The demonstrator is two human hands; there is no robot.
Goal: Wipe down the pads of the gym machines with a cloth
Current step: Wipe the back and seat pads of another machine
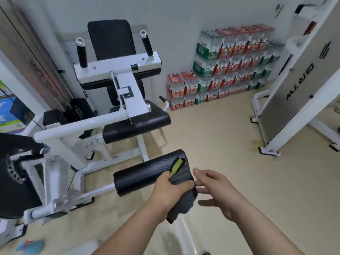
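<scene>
On the left stands a white-framed gym machine (82, 126) with a black back pad (110, 39) and, lower and nearer, a black roller pad (145, 173). The left hand (170, 192) grips a grey cloth (182, 174) wrapped over that roller's right end. The right hand (215, 188) is just beside it, fingers loosely bent with their tips at the cloth's edge, though I cannot tell whether they pinch it; stacked packs of bottled water (230, 67) line the wall further right

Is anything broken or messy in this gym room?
Nothing looks broken or spilled. The only odd sight is packs of bottled water piled against the wall. The grey cloth draped over the roller pad is in use.
</scene>
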